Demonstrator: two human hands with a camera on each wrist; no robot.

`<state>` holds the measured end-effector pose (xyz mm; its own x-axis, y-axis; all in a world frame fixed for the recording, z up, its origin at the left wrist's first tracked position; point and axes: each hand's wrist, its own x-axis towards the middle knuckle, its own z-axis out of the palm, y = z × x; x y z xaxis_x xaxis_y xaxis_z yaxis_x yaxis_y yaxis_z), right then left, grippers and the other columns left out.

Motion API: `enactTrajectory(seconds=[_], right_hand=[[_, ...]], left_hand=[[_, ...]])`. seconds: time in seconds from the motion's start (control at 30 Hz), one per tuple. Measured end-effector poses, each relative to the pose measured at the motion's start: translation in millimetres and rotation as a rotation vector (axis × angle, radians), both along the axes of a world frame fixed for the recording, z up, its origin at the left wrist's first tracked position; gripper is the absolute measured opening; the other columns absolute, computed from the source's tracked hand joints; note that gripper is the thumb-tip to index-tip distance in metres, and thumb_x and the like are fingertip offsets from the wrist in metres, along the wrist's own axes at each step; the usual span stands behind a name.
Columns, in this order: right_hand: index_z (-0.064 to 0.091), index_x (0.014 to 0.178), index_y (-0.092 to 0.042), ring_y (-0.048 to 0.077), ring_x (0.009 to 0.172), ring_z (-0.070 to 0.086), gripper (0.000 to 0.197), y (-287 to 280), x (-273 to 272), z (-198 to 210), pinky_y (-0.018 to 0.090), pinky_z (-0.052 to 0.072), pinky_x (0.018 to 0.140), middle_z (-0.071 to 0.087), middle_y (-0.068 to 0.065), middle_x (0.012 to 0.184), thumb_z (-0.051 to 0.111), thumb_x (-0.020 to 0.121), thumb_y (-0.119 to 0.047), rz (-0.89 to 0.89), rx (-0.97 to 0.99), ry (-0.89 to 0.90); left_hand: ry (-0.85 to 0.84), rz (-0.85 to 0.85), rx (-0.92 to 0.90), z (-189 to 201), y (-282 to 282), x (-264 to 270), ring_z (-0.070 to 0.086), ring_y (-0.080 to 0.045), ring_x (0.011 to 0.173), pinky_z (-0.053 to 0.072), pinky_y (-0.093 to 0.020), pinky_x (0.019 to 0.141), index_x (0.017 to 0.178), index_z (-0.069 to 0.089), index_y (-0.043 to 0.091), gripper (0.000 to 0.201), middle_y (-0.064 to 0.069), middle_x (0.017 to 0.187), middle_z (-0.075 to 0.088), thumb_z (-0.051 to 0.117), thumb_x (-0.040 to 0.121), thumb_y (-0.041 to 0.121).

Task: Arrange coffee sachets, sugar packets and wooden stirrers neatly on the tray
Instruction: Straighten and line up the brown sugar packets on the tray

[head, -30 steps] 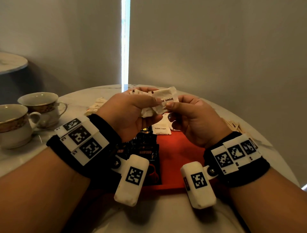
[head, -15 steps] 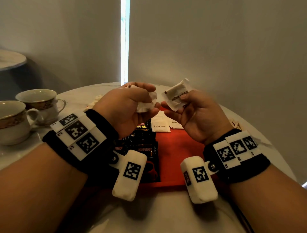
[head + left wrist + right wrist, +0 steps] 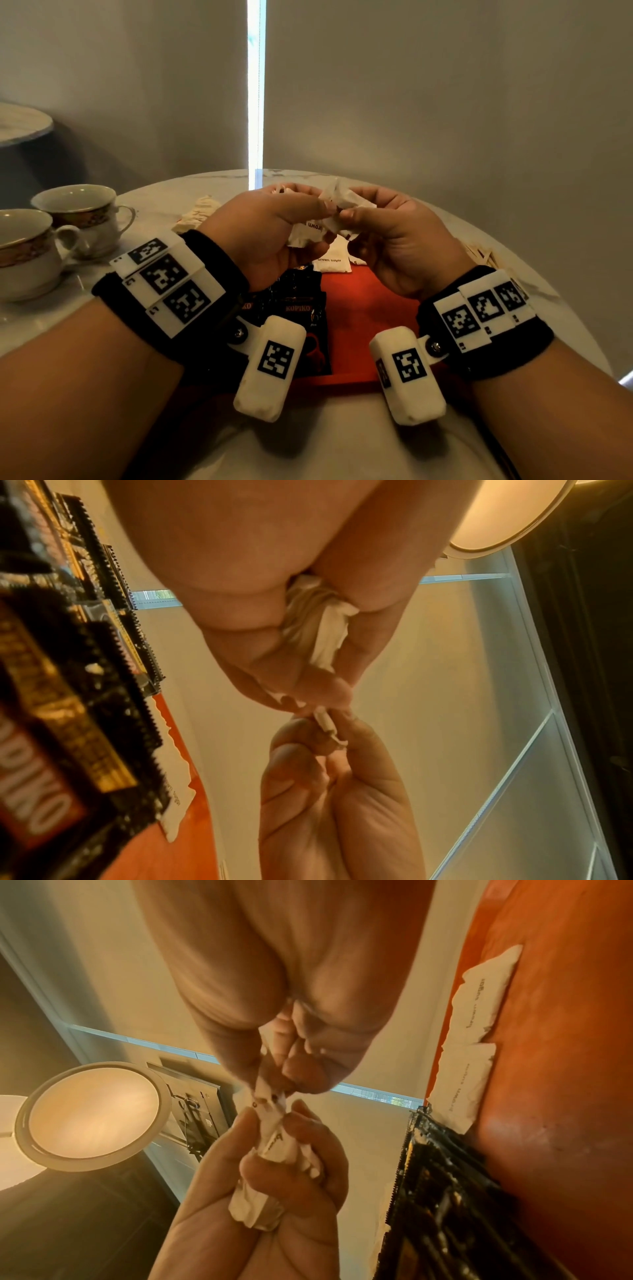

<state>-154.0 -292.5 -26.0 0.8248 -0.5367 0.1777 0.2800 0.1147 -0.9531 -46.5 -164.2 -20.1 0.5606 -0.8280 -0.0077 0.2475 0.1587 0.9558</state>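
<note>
Both hands are raised above the red tray [image 3: 370,308]. My left hand [image 3: 308,219] grips a crumpled bundle of white sugar packets [image 3: 301,236], seen bunched in the palm in the wrist views [image 3: 318,626] [image 3: 274,1150]. My right hand [image 3: 352,219] pinches one sugar packet [image 3: 342,198] between thumb and fingers, right at the left fingertips [image 3: 270,1096]. Black Kopiko coffee sachets [image 3: 301,305] lie overlapped on the tray's left half. Two brown-sugar packets [image 3: 479,993] lie flat at its far edge. Wooden stirrers [image 3: 479,253] lie on the table right of the tray.
Two cups on saucers [image 3: 82,212] [image 3: 24,250] stand at the table's left. A loose heap of pale packets [image 3: 198,212] lies on the table beyond my left wrist. The round marble table [image 3: 513,274] ends close behind the stirrers; a wall stands behind.
Half a second ago my right hand had drawn away to the right with one packet. It has come back, and both hands meet at the packets again.
</note>
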Motion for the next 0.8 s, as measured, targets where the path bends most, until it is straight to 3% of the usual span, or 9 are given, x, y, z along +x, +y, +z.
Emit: enactTrajectory(seconds=[0.1, 0.23, 0.37, 0.5, 0.67, 0.8], right_hand=[[0.062, 0.104, -0.003, 0.022, 0.072, 0.061, 0.035, -2, 1, 0, 0.03, 0.037, 0.056, 0.069, 0.013, 0.086, 0.069, 0.07, -0.003, -0.037, 0.017, 0.002], [0.066, 0.094, -0.006, 0.023, 0.071, 0.063, 0.007, -6, 0, -1, 0.03, 0.036, 0.054, 0.07, 0.015, 0.086, 0.065, 0.087, -0.003, -0.089, 0.011, 0.013], [0.066, 0.096, -0.004, 0.023, 0.071, 0.065, 0.015, -7, 1, -2, 0.03, 0.036, 0.056, 0.072, 0.014, 0.085, 0.069, 0.081, -0.009, -0.085, 0.0, 0.017], [0.064, 0.113, 0.005, 0.026, 0.076, 0.065, 0.046, -8, 0, -2, 0.031, 0.037, 0.056, 0.071, 0.018, 0.093, 0.069, 0.075, -0.023, -0.057, -0.015, 0.0], [0.066, 0.101, -0.003, 0.018, 0.059, 0.057, 0.017, -12, 1, -3, 0.025, 0.031, 0.043, 0.069, 0.014, 0.085, 0.062, 0.093, -0.016, -0.098, -0.062, 0.032], [0.066, 0.096, -0.009, 0.016, 0.049, 0.054, 0.011, -20, 0, -1, 0.022, 0.026, 0.036, 0.069, 0.012, 0.079, 0.065, 0.092, -0.018, -0.14, -0.096, 0.055]], left_hand=[[0.012, 0.026, -0.036, 0, -2, 0, 0.067, -0.022, 0.07, 0.054, -0.026, 0.053, 0.096, 0.059, 0.009, 0.007, -0.02, 0.1, 0.066, 0.063, 0.092, 0.004], [0.06, 0.027, -0.071, 2, -2, 1, 0.068, -0.025, 0.077, 0.057, -0.027, 0.056, 0.103, 0.058, 0.007, 0.012, -0.021, 0.105, 0.066, 0.059, 0.093, 0.001], [0.037, 0.026, -0.059, 1, -2, 2, 0.069, -0.023, 0.077, 0.057, -0.026, 0.057, 0.117, 0.059, 0.007, 0.035, -0.02, 0.107, 0.068, 0.07, 0.085, 0.018], [0.052, 0.083, -0.051, 1, -3, 2, 0.072, -0.02, 0.069, 0.055, -0.025, 0.051, 0.107, 0.058, 0.009, 0.02, -0.019, 0.102, 0.07, 0.069, 0.092, 0.017], [0.052, 0.104, -0.036, 0, -4, 1, 0.072, -0.022, 0.071, 0.054, -0.024, 0.051, 0.101, 0.06, 0.011, 0.014, -0.018, 0.102, 0.071, 0.067, 0.094, 0.021], [0.08, 0.113, -0.031, 1, -4, 1, 0.069, -0.022, 0.068, 0.054, -0.024, 0.05, 0.107, 0.062, 0.008, 0.019, -0.019, 0.104, 0.067, 0.066, 0.094, 0.022]])
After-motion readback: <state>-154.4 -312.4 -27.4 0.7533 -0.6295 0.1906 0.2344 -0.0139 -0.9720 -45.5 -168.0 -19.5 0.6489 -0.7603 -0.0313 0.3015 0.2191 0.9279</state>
